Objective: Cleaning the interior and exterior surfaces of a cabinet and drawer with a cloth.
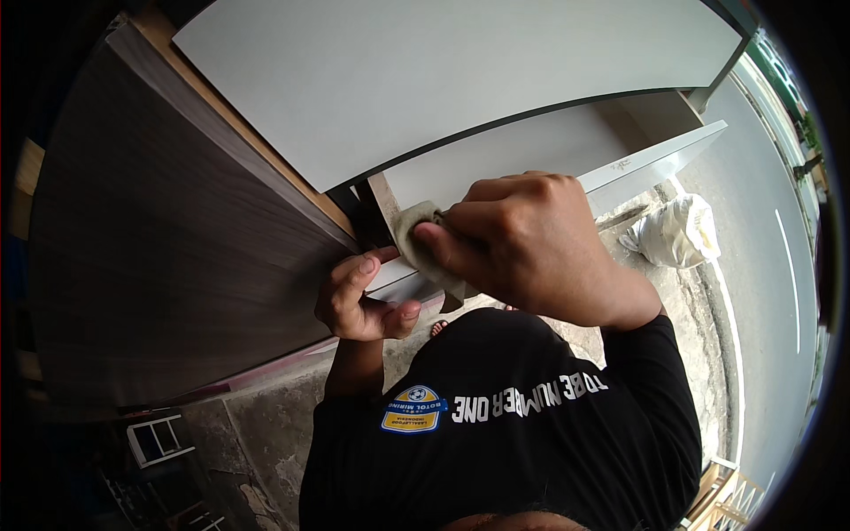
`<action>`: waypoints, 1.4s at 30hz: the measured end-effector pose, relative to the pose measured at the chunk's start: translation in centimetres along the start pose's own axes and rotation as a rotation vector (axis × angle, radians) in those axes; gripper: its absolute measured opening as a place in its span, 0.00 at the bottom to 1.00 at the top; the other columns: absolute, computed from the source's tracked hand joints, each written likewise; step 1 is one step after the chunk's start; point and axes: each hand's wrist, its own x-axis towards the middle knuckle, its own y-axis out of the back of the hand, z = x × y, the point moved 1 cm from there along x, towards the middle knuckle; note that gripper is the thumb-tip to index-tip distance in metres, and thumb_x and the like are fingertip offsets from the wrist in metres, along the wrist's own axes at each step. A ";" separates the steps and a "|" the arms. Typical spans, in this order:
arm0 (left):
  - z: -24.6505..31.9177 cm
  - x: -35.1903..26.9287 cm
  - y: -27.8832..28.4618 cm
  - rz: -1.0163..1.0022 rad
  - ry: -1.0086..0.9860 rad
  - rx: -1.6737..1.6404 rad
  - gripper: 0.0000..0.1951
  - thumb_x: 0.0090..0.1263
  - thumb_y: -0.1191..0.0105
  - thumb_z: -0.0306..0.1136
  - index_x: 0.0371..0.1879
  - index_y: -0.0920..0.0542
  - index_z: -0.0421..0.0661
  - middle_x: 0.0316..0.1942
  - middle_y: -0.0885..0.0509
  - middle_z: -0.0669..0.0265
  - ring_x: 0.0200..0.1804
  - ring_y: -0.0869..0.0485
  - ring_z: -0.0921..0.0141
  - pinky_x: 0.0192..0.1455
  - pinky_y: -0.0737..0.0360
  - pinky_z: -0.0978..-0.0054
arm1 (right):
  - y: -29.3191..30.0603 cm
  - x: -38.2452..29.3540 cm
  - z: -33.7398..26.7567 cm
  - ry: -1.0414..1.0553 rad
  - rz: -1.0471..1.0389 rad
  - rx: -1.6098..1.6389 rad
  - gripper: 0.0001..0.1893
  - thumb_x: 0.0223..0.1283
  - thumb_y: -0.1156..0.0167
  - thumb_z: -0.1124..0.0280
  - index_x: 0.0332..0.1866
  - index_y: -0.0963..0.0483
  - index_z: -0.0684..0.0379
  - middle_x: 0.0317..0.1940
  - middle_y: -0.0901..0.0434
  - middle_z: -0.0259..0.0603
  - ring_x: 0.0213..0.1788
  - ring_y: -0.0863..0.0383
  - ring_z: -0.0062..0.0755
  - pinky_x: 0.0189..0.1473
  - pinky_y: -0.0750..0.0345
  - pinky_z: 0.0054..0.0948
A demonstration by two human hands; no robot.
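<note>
My right hand (531,245) grips a folded, greenish-grey cloth (425,245) between thumb and fingers. The cloth lies against the left end of an open drawer's white front panel (647,159), over its top edge. My left hand (362,299) is cupped around that same end, with a fingertip at the panel's inner edge and the thumb apart on the outer side. Whether it grips the panel is unclear. Behind the panel, the drawer's interior (564,143) is partly hidden by my right hand. Faint marks show on the panel's top edge.
A white cabinet front (451,73) overhangs the drawer. To the left stands a dark wood-grain panel (179,232). A white sack (677,232) rests on the rough concrete beside the road (764,252). A small white frame (159,441) is on the ground at lower left.
</note>
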 end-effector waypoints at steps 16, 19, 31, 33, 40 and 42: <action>0.9 -0.4 -0.9 0.010 0.145 -0.123 0.44 0.64 0.37 0.48 0.70 0.44 0.33 0.42 0.21 0.53 0.38 0.20 0.65 0.39 0.21 0.71 | -0.7 -0.5 -0.1 0.209 0.168 0.073 0.14 0.59 0.33 0.67 0.21 0.24 0.61 0.19 0.27 0.36 0.24 0.23 0.34 0.27 0.27 0.34; 0.2 0.8 -0.2 -0.118 -0.068 -0.011 0.28 0.65 0.37 0.40 0.58 0.29 0.35 0.39 0.21 0.55 0.29 0.21 0.66 0.29 0.24 0.77 | 2.2 -3.2 4.1 0.009 0.253 -0.048 0.08 0.56 0.30 0.72 0.27 0.20 0.63 0.22 0.24 0.39 0.24 0.22 0.36 0.27 0.25 0.34; 1.3 0.0 -0.8 -0.072 0.165 -0.042 0.26 0.67 0.48 0.47 0.54 0.33 0.37 0.42 0.30 0.58 0.40 0.27 0.67 0.42 0.28 0.73 | -1.7 -11.7 18.7 -0.268 1.043 -0.157 0.38 0.70 0.52 0.41 0.77 0.39 0.58 0.79 0.64 0.70 0.79 0.65 0.77 0.77 0.56 0.59; 1.3 -0.2 -0.6 -0.073 0.210 0.009 0.27 0.67 0.49 0.48 0.54 0.33 0.37 0.42 0.31 0.58 0.43 0.27 0.67 0.42 0.28 0.73 | -1.7 -11.6 18.3 -0.213 1.058 -0.105 0.38 0.69 0.50 0.43 0.77 0.40 0.58 0.79 0.66 0.70 0.80 0.69 0.76 0.77 0.58 0.60; -0.1 -0.6 -0.3 -0.095 0.112 0.035 0.24 0.66 0.55 0.38 0.58 0.34 0.35 0.46 0.25 0.48 0.43 0.17 0.57 0.41 0.16 0.66 | -4.4 -14.9 16.6 -0.105 0.973 -0.107 0.27 0.60 0.41 0.84 0.67 0.28 0.64 0.70 0.32 0.61 0.72 0.33 0.59 0.68 0.27 0.43; 0.4 -0.4 -0.5 -0.080 0.154 0.049 0.23 0.67 0.54 0.38 0.57 0.33 0.37 0.44 0.24 0.48 0.42 0.17 0.57 0.39 0.15 0.66 | -5.4 -16.2 18.0 -0.025 0.881 -0.197 0.26 0.60 0.40 0.82 0.66 0.28 0.64 0.68 0.30 0.61 0.71 0.32 0.62 0.68 0.27 0.46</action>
